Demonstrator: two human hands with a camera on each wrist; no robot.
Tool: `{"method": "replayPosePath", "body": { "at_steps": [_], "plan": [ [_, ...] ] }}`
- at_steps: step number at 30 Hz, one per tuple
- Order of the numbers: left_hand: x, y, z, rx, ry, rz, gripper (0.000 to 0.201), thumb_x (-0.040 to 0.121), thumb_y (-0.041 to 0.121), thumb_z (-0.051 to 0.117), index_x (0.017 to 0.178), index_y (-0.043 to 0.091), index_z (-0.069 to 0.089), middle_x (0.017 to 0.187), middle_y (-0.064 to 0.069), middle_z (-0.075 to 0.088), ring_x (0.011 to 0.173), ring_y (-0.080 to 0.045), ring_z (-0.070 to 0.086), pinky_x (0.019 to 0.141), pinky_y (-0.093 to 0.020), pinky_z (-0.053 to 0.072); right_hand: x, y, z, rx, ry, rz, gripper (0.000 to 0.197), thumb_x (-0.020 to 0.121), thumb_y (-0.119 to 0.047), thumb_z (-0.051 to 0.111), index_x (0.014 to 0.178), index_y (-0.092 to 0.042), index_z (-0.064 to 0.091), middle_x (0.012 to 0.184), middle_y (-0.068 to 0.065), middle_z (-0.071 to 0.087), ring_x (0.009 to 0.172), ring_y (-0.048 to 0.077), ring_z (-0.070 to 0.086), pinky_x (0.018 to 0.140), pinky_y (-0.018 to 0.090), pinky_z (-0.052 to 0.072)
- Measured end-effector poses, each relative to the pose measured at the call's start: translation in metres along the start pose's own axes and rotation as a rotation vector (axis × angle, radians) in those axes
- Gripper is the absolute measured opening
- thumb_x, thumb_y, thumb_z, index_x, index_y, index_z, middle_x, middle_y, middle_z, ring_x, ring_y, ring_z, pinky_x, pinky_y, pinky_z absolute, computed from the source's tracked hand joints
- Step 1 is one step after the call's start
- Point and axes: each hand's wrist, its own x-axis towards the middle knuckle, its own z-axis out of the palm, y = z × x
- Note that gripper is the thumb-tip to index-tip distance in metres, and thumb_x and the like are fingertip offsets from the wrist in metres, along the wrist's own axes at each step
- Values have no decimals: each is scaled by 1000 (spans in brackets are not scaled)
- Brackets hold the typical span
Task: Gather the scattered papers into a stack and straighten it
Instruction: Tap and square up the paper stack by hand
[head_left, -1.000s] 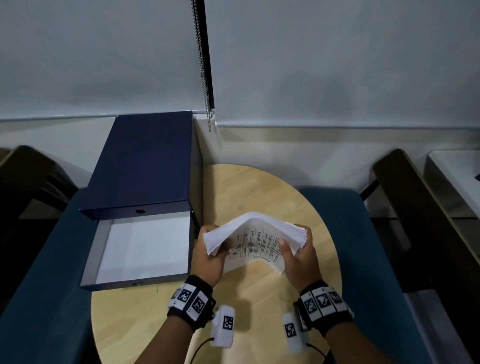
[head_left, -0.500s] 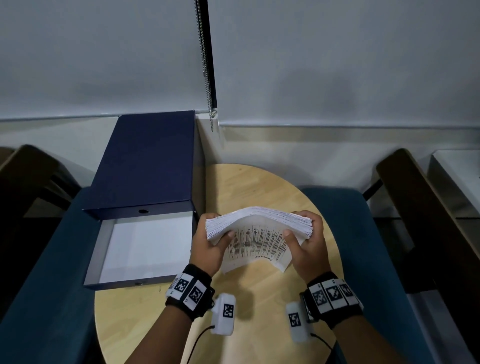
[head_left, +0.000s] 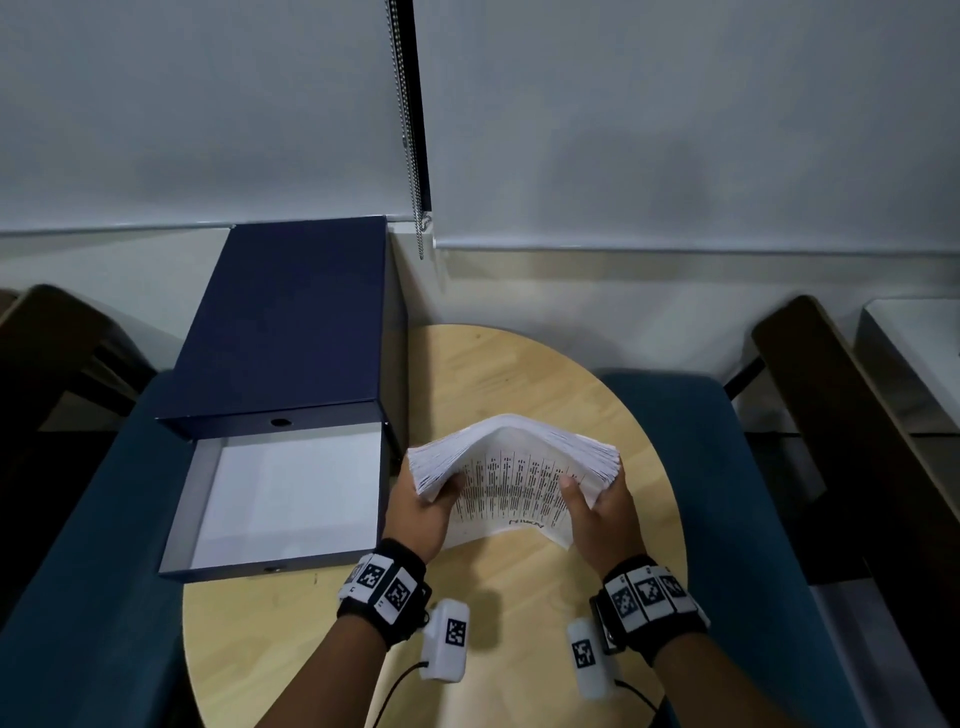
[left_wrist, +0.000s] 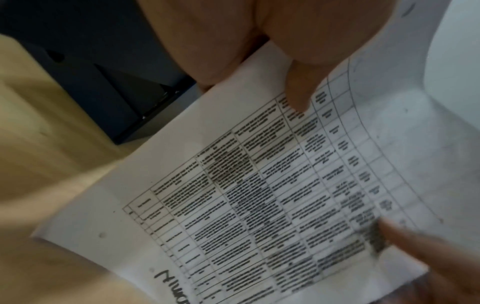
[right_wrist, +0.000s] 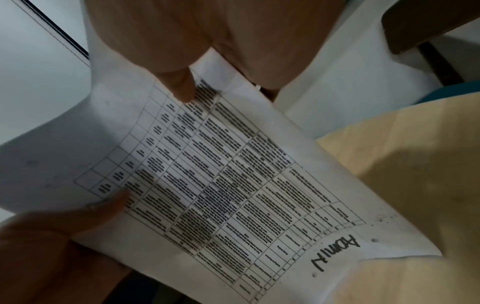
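A thick stack of white papers, its front sheet a printed table with handwriting, is held over the round wooden table. The stack bows upward in the middle, and its lower edge sits at the tabletop. My left hand grips its left side with the thumb on the front sheet. My right hand grips the right side the same way. The left wrist view shows the printed sheet up close under my left thumb. The right wrist view shows the sheet under my right thumb.
A dark blue file box lies at the left of the table, and its open white-lined tray sits right beside my left hand. Blue upholstered seats flank the table. A blind cord hangs behind, against the wall.
The stack lay flatter half a second ago and has bowed up again. Both hands have moved slightly closer together and kept their grip.
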Motion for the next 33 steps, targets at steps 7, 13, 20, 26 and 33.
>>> {"method": "replayPosePath", "body": {
  "at_steps": [7, 13, 20, 26, 33],
  "plan": [
    [3, -4, -4, -46, 37, -15, 61, 71, 35, 79, 124, 11, 60, 117, 0, 70, 110, -14, 65, 93, -28, 51, 8, -15, 1, -15, 55, -5, 32, 94, -10, 58, 115, -33, 48, 101, -25, 58, 91, -14, 55, 77, 5, 40],
    [5, 11, -6, -145, -20, 22, 40, 84, 9, 71, 122, 6, 59, 110, -4, 71, 100, -14, 68, 76, -17, 54, 15, -32, -12, -5, 74, -37, 36, 92, -11, 60, 126, -22, 54, 110, -4, 67, 100, 11, 63, 88, 28, 49],
    [3, -12, -3, 13, -55, 22, 66, 78, 57, 67, 128, 15, 59, 120, 4, 69, 115, -11, 63, 99, -36, 51, 9, -15, -8, 30, 39, 21, 33, 93, -11, 60, 118, -29, 51, 103, -20, 63, 94, -10, 58, 79, 15, 45],
    [0, -15, -2, 112, -92, -8, 92, 65, 80, 64, 130, 16, 58, 120, 11, 68, 115, -4, 62, 103, -42, 49, 6, 1, -14, -16, -1, 66, 43, 87, -11, 68, 119, -33, 48, 106, -22, 61, 95, -13, 58, 90, 24, 47],
    [-9, 52, -7, -56, -47, 248, 53, 71, 45, 77, 115, 33, 50, 113, 5, 62, 109, -24, 60, 94, -43, 49, 7, -33, -24, 144, 35, -224, 59, 74, -15, 68, 126, -29, 44, 120, -4, 62, 113, 16, 61, 94, 27, 49]
  ]
}}
